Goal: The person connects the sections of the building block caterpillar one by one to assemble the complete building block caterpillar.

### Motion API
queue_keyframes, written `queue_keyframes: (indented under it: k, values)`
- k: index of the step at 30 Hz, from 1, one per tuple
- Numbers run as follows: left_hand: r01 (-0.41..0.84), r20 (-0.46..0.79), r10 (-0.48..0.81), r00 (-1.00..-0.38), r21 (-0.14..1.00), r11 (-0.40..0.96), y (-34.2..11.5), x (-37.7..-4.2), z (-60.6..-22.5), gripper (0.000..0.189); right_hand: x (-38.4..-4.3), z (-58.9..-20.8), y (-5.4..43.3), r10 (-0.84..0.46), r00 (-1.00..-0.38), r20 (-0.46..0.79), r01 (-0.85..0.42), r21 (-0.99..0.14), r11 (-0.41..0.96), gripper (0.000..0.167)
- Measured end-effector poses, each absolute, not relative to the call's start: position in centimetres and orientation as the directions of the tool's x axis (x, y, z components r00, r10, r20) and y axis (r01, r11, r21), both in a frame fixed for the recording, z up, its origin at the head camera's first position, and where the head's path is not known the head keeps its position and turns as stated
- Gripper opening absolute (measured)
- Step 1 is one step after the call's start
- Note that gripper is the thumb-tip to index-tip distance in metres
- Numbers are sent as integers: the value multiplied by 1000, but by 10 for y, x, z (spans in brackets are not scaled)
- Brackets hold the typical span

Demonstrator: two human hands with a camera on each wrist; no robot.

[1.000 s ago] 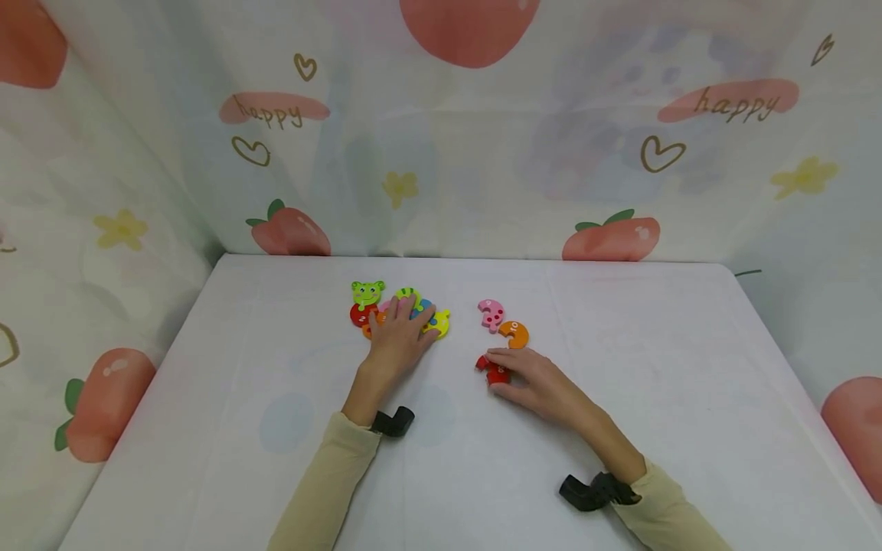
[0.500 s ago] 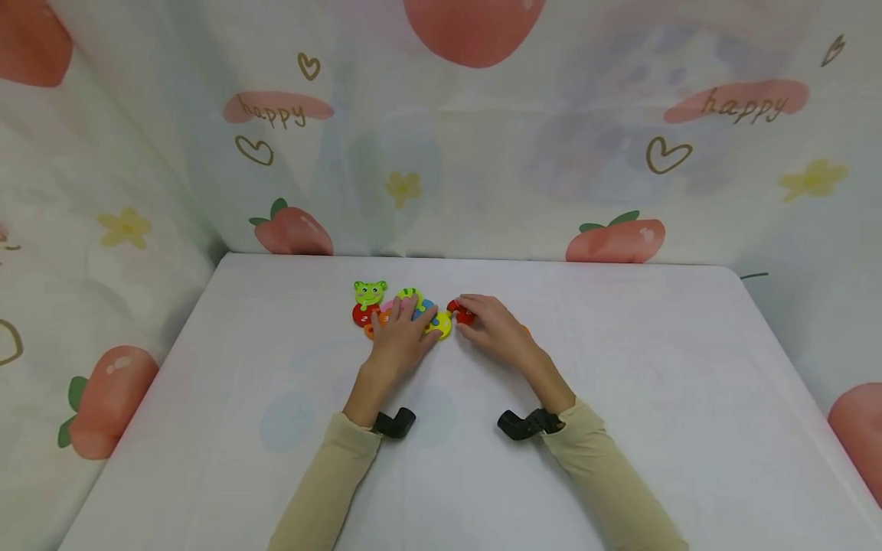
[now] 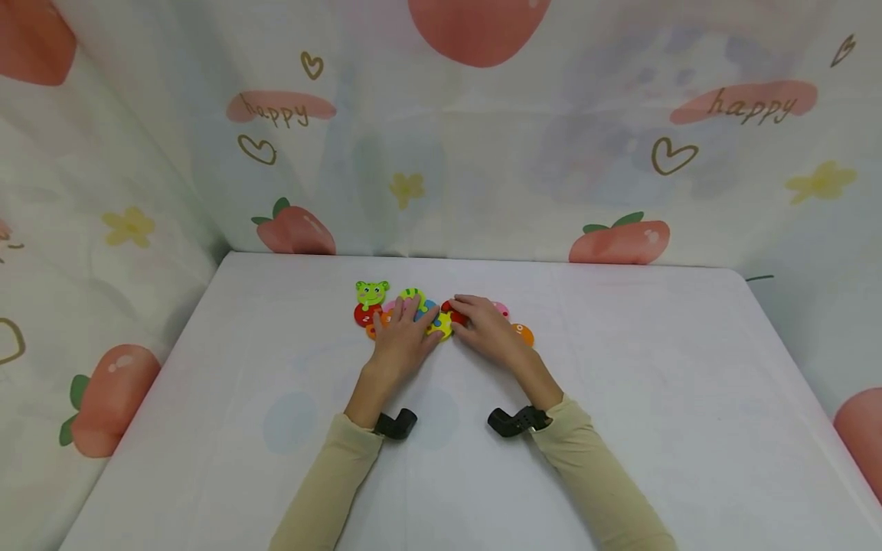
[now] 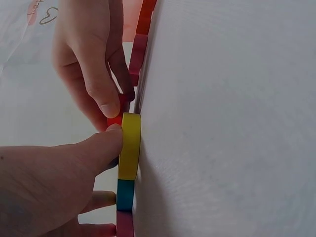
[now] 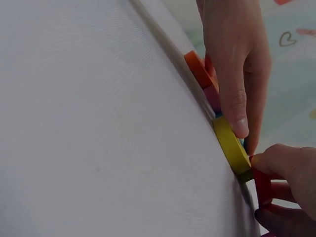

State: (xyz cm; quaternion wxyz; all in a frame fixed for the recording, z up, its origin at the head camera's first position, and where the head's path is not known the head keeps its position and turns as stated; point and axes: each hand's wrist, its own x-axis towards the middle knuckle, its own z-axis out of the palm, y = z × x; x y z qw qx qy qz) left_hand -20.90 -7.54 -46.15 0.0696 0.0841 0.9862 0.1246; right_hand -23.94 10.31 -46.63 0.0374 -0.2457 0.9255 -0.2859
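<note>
Joined wooden number puzzle pieces lie on the table, led by a green smiling animal head with a red "2" piece under it. My left hand rests over this row with fingers spread, hiding part of it. Its thumb presses the yellow piece at the row's right end. Between thumb and fingers, my right hand pinches a red puzzle piece, right at the edge of that yellow piece. Most of the red piece is covered by the fingers.
Beyond my right hand lie a pink piece and an orange piece, both partly hidden by it. The white-covered table meets a printed cloth backdrop behind. Each wrist wears a black camera mount.
My right hand has carried the red piece from the front right up and left to the yellow piece. My left hand has stayed on the row.
</note>
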Motion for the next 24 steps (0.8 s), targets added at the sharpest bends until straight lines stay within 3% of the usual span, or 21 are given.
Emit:
queue_keyframes:
  k: [9, 12, 19, 24]
  values:
    - [142, -118, 177, -977, 258, 956, -76, -210, -464, 57, -234, -466, 104, -525, -850, -41, -475, -368, 799, 51]
    - [136, -125, 173, -977, 260, 956, -75, -210, -465, 57, -232, -468, 105, -520, -853, -32, -476, -359, 803, 52]
    - [135, -118, 172, -978, 268, 954, -75, -210, -464, 57, -231, -475, 105, -555, -832, -16, -539, -218, 814, 51]
    - [134, -118, 170, -978, 264, 955, -75, -210, -464, 56, -234, -472, 113, -538, -842, -34, -504, -302, 809, 59]
